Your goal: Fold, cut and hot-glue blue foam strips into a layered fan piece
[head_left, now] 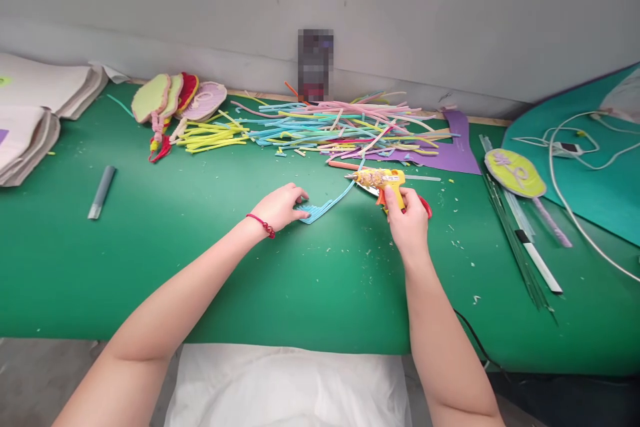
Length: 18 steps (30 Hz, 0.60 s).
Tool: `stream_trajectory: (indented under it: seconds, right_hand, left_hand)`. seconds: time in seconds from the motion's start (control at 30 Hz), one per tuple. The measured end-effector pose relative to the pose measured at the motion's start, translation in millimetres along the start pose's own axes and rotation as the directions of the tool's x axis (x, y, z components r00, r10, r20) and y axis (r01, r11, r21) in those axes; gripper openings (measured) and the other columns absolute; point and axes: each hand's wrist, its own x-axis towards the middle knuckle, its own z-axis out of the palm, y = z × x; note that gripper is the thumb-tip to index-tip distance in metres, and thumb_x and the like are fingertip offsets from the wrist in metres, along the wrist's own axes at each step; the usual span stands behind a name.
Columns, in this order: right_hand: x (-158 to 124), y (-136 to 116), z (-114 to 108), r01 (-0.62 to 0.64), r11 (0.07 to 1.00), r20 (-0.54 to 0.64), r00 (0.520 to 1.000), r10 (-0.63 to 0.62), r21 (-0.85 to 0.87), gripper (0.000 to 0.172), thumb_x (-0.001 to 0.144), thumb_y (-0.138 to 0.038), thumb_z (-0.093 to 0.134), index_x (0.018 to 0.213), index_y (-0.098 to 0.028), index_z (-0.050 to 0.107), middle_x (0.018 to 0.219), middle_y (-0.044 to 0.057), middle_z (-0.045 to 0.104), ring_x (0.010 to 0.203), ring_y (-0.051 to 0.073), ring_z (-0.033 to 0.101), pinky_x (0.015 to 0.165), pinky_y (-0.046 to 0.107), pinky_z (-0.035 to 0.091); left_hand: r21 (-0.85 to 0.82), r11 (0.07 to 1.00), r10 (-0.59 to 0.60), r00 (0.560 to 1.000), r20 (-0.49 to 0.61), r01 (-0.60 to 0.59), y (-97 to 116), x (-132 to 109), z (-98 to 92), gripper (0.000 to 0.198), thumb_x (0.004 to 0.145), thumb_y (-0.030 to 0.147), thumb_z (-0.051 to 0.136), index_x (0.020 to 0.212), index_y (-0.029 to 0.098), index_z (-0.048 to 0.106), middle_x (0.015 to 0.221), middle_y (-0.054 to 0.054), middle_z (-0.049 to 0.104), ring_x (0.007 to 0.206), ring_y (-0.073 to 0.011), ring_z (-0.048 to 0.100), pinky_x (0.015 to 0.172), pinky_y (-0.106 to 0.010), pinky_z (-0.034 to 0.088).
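Note:
My right hand [409, 221] is wrapped around the handle of a yellow hot glue gun [379, 179]. Its nozzle points left, and a clear glue stick [424, 178] juts from the back. The nozzle is close to the loose end of a light blue pipe cleaner. This strand runs down to a flat light blue pipe cleaner piece [316, 213] made of rows laid side by side. Fingers of my left hand [279, 208] are closed on that piece's left end, partly hiding it. Scissors with red handles [427, 206] lie partly hidden under the glue gun.
Cut pipe cleaners [320, 125] in several colours lie heaped along the back, beside purple sheet material [460, 147]. Fuzzy round fans [151, 99] rest back left. A marker-like tube [103, 191] lies left. Right are a yellow fan [515, 173], thin green stems [515, 247] and a white cable [565, 197].

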Motion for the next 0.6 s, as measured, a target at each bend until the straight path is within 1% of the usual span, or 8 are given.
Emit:
stream_trajectory:
  seconds: [0.1, 0.17, 0.3, 0.37, 0.47, 0.6]
  right_hand:
    - [-5.1, -7.8, 3.3, -0.047, 0.999, 0.045, 0.998, 0.045, 0.027, 0.051, 0.081, -0.067, 0.046, 0.092, -0.019, 0.057, 0.077, 0.003, 0.064, 0.059, 0.014, 0.051, 0.057, 0.027, 0.039]
    - [-9.2, -12.8, 5.4, -0.046, 0.998, 0.077, 0.996, 0.043, 0.033, 0.049, 0.081, -0.066, 0.047, 0.093, -0.019, 0.057, 0.080, 0.003, 0.064, 0.062, 0.015, 0.052, 0.058, 0.027, 0.039]
    - [-14.0, -18.5, 6.2, -0.033, 0.997, 0.077, 0.997, 0.028, 0.070, 0.053, 0.082, -0.067, 0.046, 0.099, -0.018, 0.057, 0.086, 0.005, 0.065, 0.069, 0.017, 0.054, 0.062, 0.028, 0.040]
    - [-13.8, -19.4, 5.0, -0.042, 0.995, 0.078, 0.996, 0.035, 0.092, 0.055, 0.079, -0.068, 0.049, 0.102, -0.018, 0.056, 0.086, 0.005, 0.065, 0.070, 0.017, 0.055, 0.063, 0.029, 0.041]
    - [-11.9, -19.3, 3.5, -0.063, 0.994, 0.068, 0.996, 0.057, 0.087, 0.061, 0.070, -0.068, 0.061, 0.106, -0.019, 0.055, 0.091, 0.005, 0.065, 0.075, 0.019, 0.057, 0.068, 0.031, 0.043]
    - [-9.7, -17.9, 4.9, -0.076, 0.996, 0.069, 0.995, 0.073, 0.051, 0.070, 0.061, -0.066, 0.069, 0.111, -0.019, 0.053, 0.097, 0.007, 0.065, 0.081, 0.023, 0.060, 0.072, 0.035, 0.045]
  left_hand:
    - [0.015, 1.000, 0.005, 1.000, 0.023, -0.005, 3.0, 7.1, 3.3, 0.031, 0.071, 0.030, 0.066, 0.100, 0.019, 0.064, 0.092, -0.004, 0.063, 0.086, -0.0210, 0.060, 0.072, -0.029, 0.045]
    - [0.005, 1.000, -0.003, 1.000, 0.027, 0.003, 2.7, 9.4, 3.8, 0.025, 0.067, 0.026, 0.067, 0.091, 0.019, 0.065, 0.082, -0.002, 0.062, 0.079, -0.0197, 0.059, 0.066, -0.027, 0.043]
    - [-0.073, 0.997, -0.008, 1.000, 0.024, 0.010, 0.2, 10.8, 1.7, 0.013, 0.061, 0.025, 0.067, 0.073, 0.020, 0.064, 0.075, -0.001, 0.062, 0.069, -0.0170, 0.057, 0.060, -0.024, 0.041]
    - [-0.137, 0.990, -0.015, 1.000, 0.006, 0.015, -1.4, 9.5, 0.4, 0.012, 0.062, 0.026, 0.066, 0.071, 0.020, 0.063, 0.074, -0.001, 0.063, 0.068, -0.0167, 0.058, 0.060, -0.024, 0.042]
    - [-0.246, 0.969, -0.040, 0.999, -0.034, 0.031, -5.7, 5.4, -0.6, 0.014, 0.065, 0.030, 0.065, 0.075, 0.020, 0.061, 0.073, 0.000, 0.064, 0.069, -0.0165, 0.060, 0.063, -0.025, 0.045]
    - [-0.377, 0.925, -0.098, 0.987, -0.128, 0.043, -13.9, -1.3, 1.8, 0.019, 0.068, 0.034, 0.064, 0.080, 0.019, 0.060, 0.080, -0.002, 0.065, 0.077, -0.0166, 0.061, 0.070, -0.027, 0.048]
